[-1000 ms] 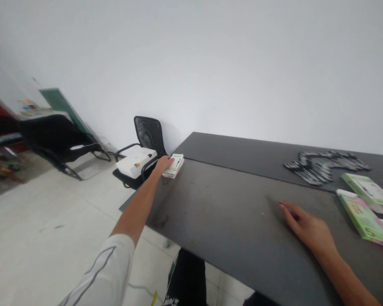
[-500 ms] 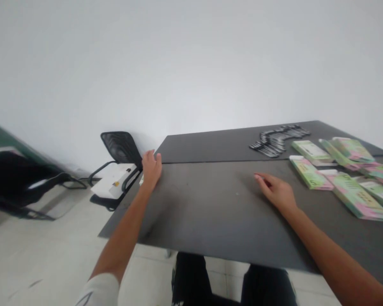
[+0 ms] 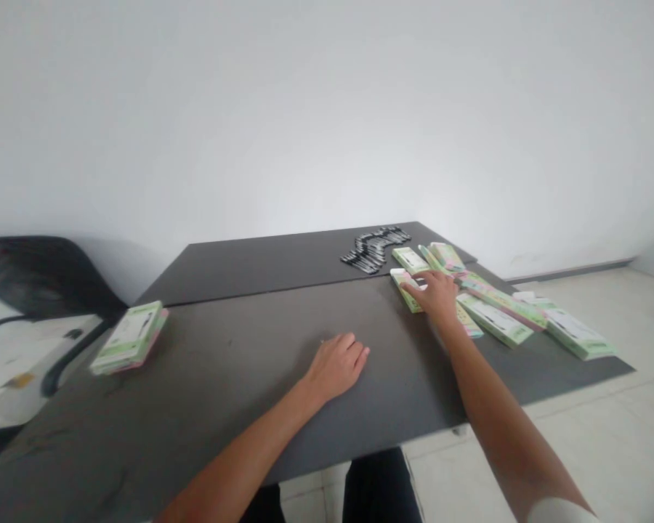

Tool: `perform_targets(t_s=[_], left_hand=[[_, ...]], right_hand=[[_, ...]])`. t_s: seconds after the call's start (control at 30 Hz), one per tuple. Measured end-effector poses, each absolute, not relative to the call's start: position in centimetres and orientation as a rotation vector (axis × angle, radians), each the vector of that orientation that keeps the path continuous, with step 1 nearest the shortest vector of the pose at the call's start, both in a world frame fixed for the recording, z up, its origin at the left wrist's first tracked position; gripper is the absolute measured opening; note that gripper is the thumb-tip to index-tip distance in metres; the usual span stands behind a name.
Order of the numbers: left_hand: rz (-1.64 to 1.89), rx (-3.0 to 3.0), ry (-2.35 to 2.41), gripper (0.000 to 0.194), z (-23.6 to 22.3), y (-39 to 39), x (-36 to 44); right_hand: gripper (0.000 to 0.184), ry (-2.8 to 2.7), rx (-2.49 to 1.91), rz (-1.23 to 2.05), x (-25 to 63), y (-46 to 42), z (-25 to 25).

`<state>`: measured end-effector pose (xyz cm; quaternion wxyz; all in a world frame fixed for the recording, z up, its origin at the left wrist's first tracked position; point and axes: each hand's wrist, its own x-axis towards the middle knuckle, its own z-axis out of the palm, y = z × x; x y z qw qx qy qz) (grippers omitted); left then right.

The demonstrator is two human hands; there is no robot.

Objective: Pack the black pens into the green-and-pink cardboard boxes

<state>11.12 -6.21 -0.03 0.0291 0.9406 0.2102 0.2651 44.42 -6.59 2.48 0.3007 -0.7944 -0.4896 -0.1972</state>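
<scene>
My left hand rests flat on the dark grey tabletop, holding nothing, and no object lies close to it. My right hand lies at the far right among loose green-and-pink packs, its fingers on one such pack. More of these flat printed packs fan out to the right. A small stack of the same packs sits apart near the table's left edge. My right palm hides part of the packs below it.
Several slim black items lie in a winding group at the table's far side. A black mesh chair holding a white box stands at the left. A tiled floor lies right of the table, with a white wall behind.
The view has swung right. My left hand has left the table's left edge for the middle, uncovering the stack, and my right hand has moved forward onto the packs.
</scene>
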Motion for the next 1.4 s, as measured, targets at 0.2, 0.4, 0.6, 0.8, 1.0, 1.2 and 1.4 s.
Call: perform_targets(t_s=[0.2, 0.4, 0.6, 0.8, 1.0, 1.2, 1.4], left_hand=[[0.800, 2.895, 0.741, 0.042, -0.7, -4.7, 10.0], [0.687, 2.926, 0.662, 0.036, -1.1, -5.6, 10.6], [0.665, 2.913, 0.654, 0.033, -1.5, -6.1, 10.6], [0.652, 2.772, 0.681, 0.033, -1.4, -6.0, 10.7], [0.845, 1.847, 0.882, 0.030, -0.5, -4.2, 10.8], [1.061, 1.015, 0.800, 0.063, -1.1, -2.1, 11.0], [1.160, 0.832, 0.859, 0.056, -1.9, -1.9, 11.0]], right_hand=[[0.064, -1.455, -2.308, -0.379, 46.4, -6.0, 2.3], [0.083, -1.504, -2.459, -0.327, 45.7, -5.6, 1.5], [0.077, -1.435, -2.556, -0.296, 44.3, -5.2, 1.5], [0.065, -1.410, -2.442, -0.296, 42.5, -5.0, 2.2], [0.056, -1.539, -2.033, -0.199, 37.8, -4.8, 3.2], [0.048, -1.885, -1.497, 0.023, 27.6, -5.8, 1.7], [0.052, -1.986, -1.350, -0.008, 28.6, -4.7, 1.1]])
